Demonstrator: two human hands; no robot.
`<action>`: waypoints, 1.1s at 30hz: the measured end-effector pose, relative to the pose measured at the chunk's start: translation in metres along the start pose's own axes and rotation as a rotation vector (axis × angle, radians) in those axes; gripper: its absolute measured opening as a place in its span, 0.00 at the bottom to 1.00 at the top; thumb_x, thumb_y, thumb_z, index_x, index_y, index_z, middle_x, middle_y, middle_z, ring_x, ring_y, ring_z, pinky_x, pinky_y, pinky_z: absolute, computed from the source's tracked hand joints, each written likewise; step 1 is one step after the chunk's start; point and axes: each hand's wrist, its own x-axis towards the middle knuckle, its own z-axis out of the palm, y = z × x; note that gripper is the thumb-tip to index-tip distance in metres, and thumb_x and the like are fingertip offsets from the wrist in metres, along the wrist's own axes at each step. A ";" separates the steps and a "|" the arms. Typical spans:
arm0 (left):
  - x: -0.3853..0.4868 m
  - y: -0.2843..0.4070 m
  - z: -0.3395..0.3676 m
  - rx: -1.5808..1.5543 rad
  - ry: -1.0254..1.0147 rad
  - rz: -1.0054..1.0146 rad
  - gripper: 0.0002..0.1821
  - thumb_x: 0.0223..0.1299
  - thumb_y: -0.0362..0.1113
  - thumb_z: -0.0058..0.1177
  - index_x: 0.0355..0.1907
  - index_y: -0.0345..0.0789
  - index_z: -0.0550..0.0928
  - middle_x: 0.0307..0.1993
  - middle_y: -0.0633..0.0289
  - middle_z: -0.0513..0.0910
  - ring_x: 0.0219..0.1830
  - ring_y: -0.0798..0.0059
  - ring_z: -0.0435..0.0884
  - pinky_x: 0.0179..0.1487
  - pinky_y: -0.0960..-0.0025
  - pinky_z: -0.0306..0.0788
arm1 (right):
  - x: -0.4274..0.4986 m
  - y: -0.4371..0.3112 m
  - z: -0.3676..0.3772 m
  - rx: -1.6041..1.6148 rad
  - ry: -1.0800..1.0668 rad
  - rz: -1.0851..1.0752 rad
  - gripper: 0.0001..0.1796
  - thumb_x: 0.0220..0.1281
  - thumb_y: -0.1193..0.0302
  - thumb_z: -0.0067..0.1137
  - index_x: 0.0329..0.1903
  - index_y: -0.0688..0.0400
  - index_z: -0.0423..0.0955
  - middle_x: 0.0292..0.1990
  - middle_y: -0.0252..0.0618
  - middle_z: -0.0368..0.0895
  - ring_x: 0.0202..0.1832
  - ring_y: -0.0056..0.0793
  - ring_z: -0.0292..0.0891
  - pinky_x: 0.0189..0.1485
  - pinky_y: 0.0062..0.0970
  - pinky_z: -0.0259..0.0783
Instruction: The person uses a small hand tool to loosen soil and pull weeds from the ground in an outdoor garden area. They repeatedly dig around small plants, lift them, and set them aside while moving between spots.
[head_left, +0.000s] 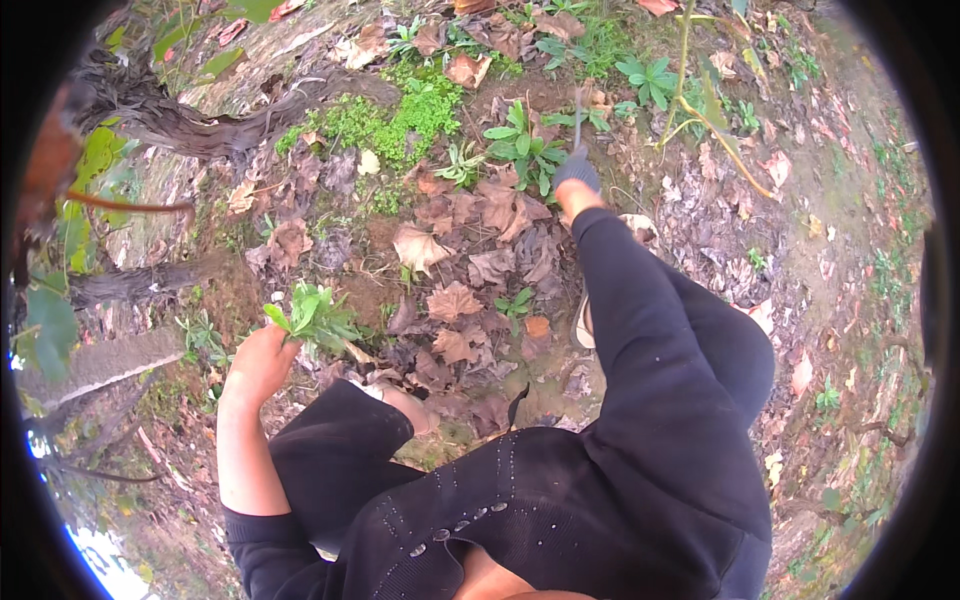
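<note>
In the head view, my bare left hand (262, 356) is closed around a bunch of leafy green plants (313, 315), raised above the ground on the left side. My right hand (577, 178), in a grey knit glove, reaches forward and grips a thin hand tool (578, 124). Its narrow metal part points away from me; the handle is hidden in the glove and the exact kind of tool cannot be told. Just left of that hand grows a broad-leaved weed (525, 150), rooted in the soil. A smaller weed (463, 166) stands beside it.
A gnarled vine trunk (202, 124) crosses the upper left, with a squared post (105, 367) lower down. A green vine shoot (681, 82) hangs at the upper right. Dry brown leaves (454, 301) cover the soil, and a low bright-green weed patch (420, 112) lies ahead.
</note>
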 end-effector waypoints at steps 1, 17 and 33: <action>0.001 0.002 -0.001 -0.014 0.024 0.034 0.13 0.57 0.39 0.47 0.38 0.31 0.76 0.34 0.43 0.78 0.41 0.45 0.75 0.45 0.52 0.68 | -0.019 0.010 0.021 0.005 0.010 0.071 0.19 0.67 0.66 0.34 0.56 0.58 0.65 0.45 0.55 0.77 0.48 0.48 0.75 0.46 0.41 0.72; -0.016 0.018 -0.016 -0.161 0.037 0.215 0.14 0.59 0.40 0.46 0.39 0.32 0.76 0.36 0.44 0.78 0.42 0.48 0.76 0.46 0.55 0.68 | -0.001 0.011 -0.038 0.068 0.165 -0.072 0.17 0.62 0.65 0.43 0.48 0.62 0.72 0.41 0.51 0.80 0.44 0.46 0.78 0.41 0.37 0.74; -0.015 0.004 -0.020 -0.165 0.194 0.326 0.14 0.56 0.38 0.48 0.41 0.30 0.76 0.35 0.43 0.78 0.41 0.48 0.76 0.47 0.58 0.68 | -0.067 0.018 0.020 -0.011 0.109 -0.214 0.17 0.59 0.62 0.46 0.40 0.62 0.76 0.39 0.52 0.80 0.42 0.47 0.77 0.39 0.36 0.72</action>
